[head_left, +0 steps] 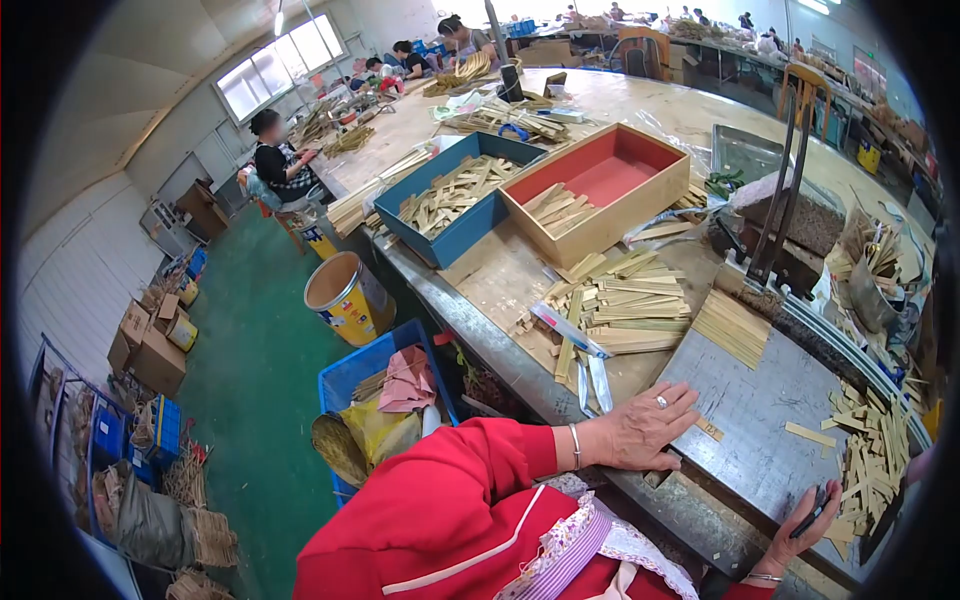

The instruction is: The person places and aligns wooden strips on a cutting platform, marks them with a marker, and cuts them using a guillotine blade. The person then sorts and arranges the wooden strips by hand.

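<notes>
My left hand [640, 430] lies with fingers stretched out over the near left edge of a grey metal plate [765, 420]. Close to its fingertips is a short marked strip [709, 429]. My right hand [806, 522], at the plate's near right edge, is closed around a small black object [808, 512] whose kind I cannot make out. A neat row of flat bamboo strips [733, 327] rests on the plate's far part, and one loose strip [810, 434] lies nearer the right. Cut strips [872, 465] are heaped beyond my right hand.
Left of the plate lies a pile of bamboo strips [635, 305]. Behind it stand a blue box [440, 245] and a red-lined wooden box [610, 225], both holding strips. A metal lever [785, 190] rises at right. A blue crate [328, 400] sits below the table edge.
</notes>
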{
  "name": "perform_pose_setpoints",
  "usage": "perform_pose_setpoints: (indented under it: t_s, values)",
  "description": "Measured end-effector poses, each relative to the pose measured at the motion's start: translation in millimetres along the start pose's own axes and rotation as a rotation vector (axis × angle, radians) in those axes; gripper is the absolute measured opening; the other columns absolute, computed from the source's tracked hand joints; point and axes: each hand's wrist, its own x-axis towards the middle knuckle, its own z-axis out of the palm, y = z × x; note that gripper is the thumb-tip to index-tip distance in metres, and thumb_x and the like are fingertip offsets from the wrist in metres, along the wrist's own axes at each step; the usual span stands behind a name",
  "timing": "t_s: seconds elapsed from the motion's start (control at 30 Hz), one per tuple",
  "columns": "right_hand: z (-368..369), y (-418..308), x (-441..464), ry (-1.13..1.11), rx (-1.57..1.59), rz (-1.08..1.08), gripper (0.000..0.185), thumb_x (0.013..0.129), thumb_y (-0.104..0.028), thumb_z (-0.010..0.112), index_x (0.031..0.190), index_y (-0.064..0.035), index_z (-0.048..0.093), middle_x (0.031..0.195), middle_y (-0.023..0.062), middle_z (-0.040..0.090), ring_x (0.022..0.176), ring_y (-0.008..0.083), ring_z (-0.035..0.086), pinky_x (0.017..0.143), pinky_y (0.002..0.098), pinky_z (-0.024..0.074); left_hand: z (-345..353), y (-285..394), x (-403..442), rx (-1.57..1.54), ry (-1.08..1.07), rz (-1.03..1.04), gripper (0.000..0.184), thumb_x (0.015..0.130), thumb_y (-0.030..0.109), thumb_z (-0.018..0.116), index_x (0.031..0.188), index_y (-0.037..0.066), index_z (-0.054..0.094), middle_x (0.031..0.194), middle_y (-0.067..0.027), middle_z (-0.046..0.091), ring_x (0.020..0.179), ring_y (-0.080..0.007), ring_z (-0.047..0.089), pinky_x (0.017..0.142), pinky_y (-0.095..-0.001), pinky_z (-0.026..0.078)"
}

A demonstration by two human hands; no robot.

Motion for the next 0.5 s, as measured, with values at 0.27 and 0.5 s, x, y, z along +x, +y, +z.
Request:
perform_pose_setpoints:
  t_s: [0.27,0.5]
  values:
    - [-5,20,0,-0.061,0.071,0.088,0.045,0.096,-0.014,0.050,0.133,0.0091,0.041,0.134,0.0194,0.048,0.125,0.0268,0.046,0.107,0.0366,0.0324,5,-5,0,0.014,0.043,0.046,0.073,0.075,0.047,0.067,0.124,-0.004,0.050,0.133,-0.0247,0.047,0.127,-0.0399,0.041,0.107,-0.0473,0.034]
    - [-9,9,-3,-0.075,0.080,0.176,0.046,0.095,-0.013,0.048,0.135,0.0081,0.040,0.135,0.0193,0.047,0.128,0.0277,0.043,0.108,0.0378,0.0311,5,-4,2,0.012,0.050,0.048,0.075,0.072,0.045,0.069,0.122,-0.006,0.050,0.130,-0.0258,0.048,0.125,-0.0399,0.043,0.106,-0.0466,0.034]
